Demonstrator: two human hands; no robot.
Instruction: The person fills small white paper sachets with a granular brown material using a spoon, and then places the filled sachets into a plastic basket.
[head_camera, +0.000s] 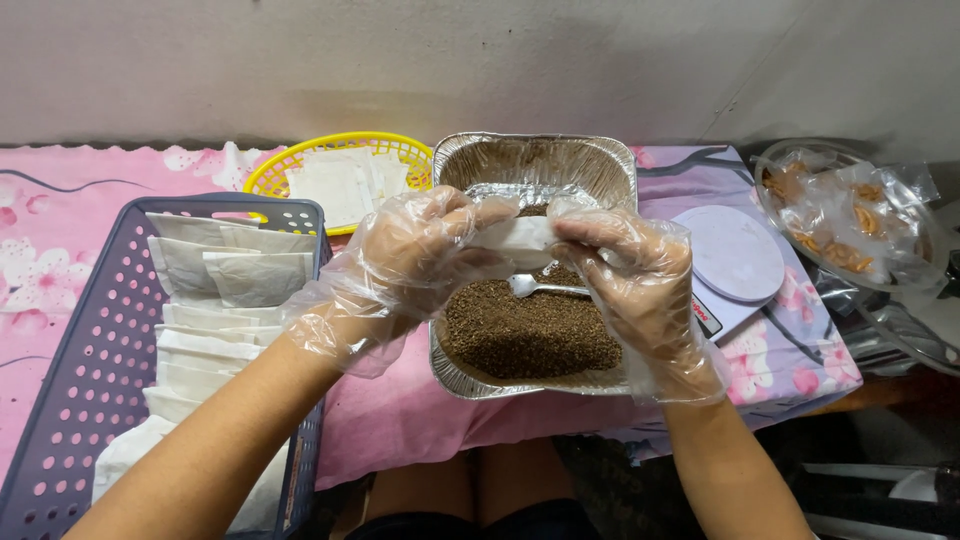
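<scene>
Above the foil tray of brown granules, you hold a small white sachet stretched between both gloved hands. Your left hand pinches one end, your right hand the other; both are clenched on the sachet, fingertips pressing its upper edge. Keep the sachet level and directly over the tray, so any spilled grains fall back into the heap. Pinch only the rim, since loose glove film could catch in the opening. A metal spoon rests on the granules just beneath your hands, within easy reach. Left of the tray, a purple perforated basket holds rows of similar white sachets; behind it, a yellow basket holds flat ones. Right of the tray sits a round scale.
</scene>
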